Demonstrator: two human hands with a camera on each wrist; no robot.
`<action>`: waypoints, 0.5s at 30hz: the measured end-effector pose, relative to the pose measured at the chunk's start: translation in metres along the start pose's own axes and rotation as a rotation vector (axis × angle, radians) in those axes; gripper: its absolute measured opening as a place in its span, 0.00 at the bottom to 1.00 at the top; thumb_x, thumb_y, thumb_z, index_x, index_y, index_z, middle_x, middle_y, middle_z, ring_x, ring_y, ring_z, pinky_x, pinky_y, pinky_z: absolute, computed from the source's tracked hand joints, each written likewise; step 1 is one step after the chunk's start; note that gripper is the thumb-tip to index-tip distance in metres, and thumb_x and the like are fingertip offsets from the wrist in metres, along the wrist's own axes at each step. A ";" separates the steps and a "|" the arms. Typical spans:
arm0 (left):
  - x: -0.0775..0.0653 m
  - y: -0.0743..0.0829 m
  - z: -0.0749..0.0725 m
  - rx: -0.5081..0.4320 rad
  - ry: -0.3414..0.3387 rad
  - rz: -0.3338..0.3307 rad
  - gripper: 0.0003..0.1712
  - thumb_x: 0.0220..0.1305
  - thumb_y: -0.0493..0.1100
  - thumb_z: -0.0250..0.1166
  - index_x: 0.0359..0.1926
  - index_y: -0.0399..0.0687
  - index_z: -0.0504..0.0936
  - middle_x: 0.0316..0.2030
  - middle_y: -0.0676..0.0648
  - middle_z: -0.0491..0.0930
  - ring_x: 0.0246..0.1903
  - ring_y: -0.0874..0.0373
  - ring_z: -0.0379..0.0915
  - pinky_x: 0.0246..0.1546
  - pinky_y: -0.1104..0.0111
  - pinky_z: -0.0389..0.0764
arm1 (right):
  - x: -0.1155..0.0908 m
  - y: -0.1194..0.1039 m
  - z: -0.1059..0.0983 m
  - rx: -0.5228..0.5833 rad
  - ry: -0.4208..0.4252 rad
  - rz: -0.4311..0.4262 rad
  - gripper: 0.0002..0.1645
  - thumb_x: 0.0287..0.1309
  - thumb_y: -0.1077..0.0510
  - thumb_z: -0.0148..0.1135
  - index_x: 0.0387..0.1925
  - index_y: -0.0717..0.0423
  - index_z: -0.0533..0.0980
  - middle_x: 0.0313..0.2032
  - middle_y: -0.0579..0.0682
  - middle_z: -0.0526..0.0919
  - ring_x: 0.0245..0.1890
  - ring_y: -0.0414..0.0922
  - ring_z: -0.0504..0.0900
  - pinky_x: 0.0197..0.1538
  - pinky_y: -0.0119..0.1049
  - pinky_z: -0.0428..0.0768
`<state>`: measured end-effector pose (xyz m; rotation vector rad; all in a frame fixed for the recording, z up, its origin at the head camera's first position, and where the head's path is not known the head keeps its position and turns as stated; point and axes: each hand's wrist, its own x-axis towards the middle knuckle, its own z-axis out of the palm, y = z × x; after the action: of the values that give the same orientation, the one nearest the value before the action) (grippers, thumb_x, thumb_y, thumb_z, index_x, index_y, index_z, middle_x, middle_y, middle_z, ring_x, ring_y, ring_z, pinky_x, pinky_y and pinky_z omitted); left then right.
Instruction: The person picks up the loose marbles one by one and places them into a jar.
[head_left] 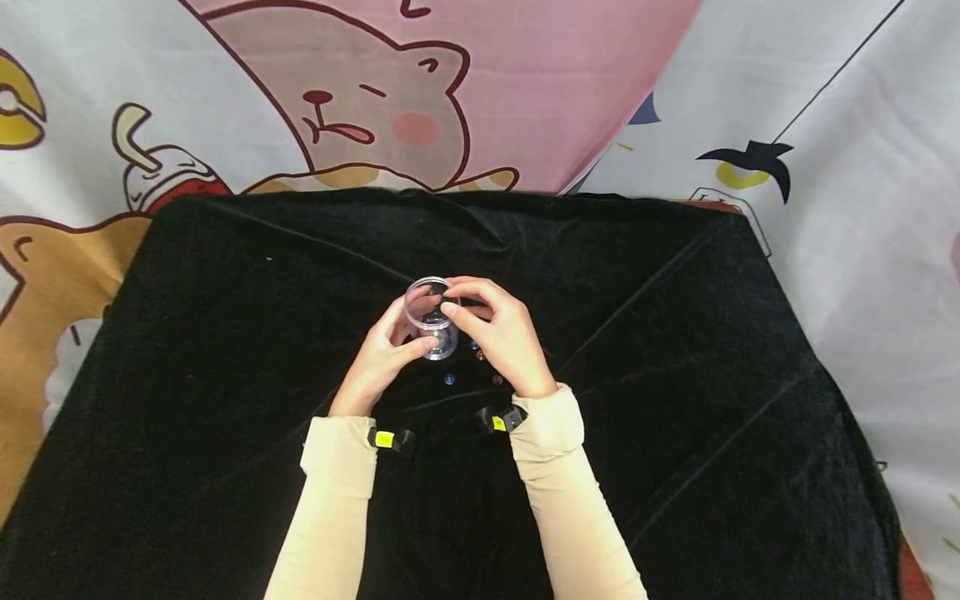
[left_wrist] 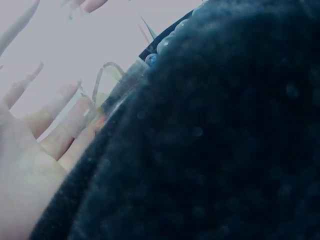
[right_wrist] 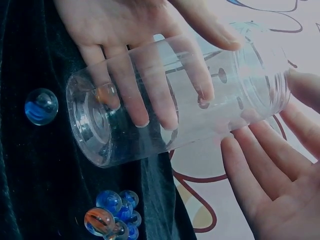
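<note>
A clear plastic jar (head_left: 432,321) with an uncovered threaded mouth stands between the two hands in the head view; the right wrist view shows the jar (right_wrist: 150,100) side-on. My left hand (head_left: 378,354) grips it from the left, fingers round the far side, thumb in front. At the rim, my right hand (head_left: 506,329) holds the jar between thumb and fingers. An orange spot (right_wrist: 106,94) shows through the jar's lower part; I cannot tell whether it is inside or behind. In the left wrist view the left hand (left_wrist: 35,165) is washed out.
Glass marbles lie on the black cloth (head_left: 225,400): a lone blue marble (right_wrist: 41,106) and a cluster with several blue marbles (right_wrist: 109,201) and an orange marble (right_wrist: 99,221). A patterned curtain (head_left: 570,83) hangs behind the table's far edge.
</note>
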<state>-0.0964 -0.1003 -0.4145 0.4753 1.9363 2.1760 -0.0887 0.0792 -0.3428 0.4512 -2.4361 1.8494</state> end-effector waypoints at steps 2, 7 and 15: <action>0.001 0.000 0.000 -0.004 -0.002 -0.003 0.36 0.55 0.34 0.61 0.64 0.47 0.58 0.58 0.44 0.66 0.59 0.45 0.57 0.55 0.53 0.60 | 0.000 -0.001 -0.001 -0.010 -0.001 0.013 0.14 0.54 0.58 0.60 0.43 0.56 0.76 0.49 0.49 0.76 0.43 0.39 0.79 0.37 0.39 0.78; 0.003 -0.011 -0.002 -0.009 0.002 -0.002 0.36 0.55 0.36 0.63 0.64 0.52 0.59 0.58 0.46 0.66 0.59 0.48 0.59 0.54 0.55 0.62 | 0.000 -0.001 -0.003 -0.012 -0.013 0.024 0.14 0.55 0.57 0.59 0.44 0.55 0.76 0.49 0.49 0.76 0.42 0.38 0.79 0.30 0.37 0.78; 0.002 -0.004 0.001 -0.032 -0.004 0.013 0.36 0.55 0.35 0.62 0.64 0.48 0.59 0.59 0.37 0.63 0.60 0.44 0.57 0.56 0.55 0.60 | 0.001 0.001 -0.010 0.022 0.014 -0.001 0.14 0.57 0.60 0.57 0.45 0.61 0.74 0.42 0.53 0.79 0.42 0.44 0.79 0.46 0.35 0.74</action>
<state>-0.0984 -0.0985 -0.4182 0.4879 1.8994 2.2089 -0.0912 0.0890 -0.3405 0.4394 -2.4086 1.8737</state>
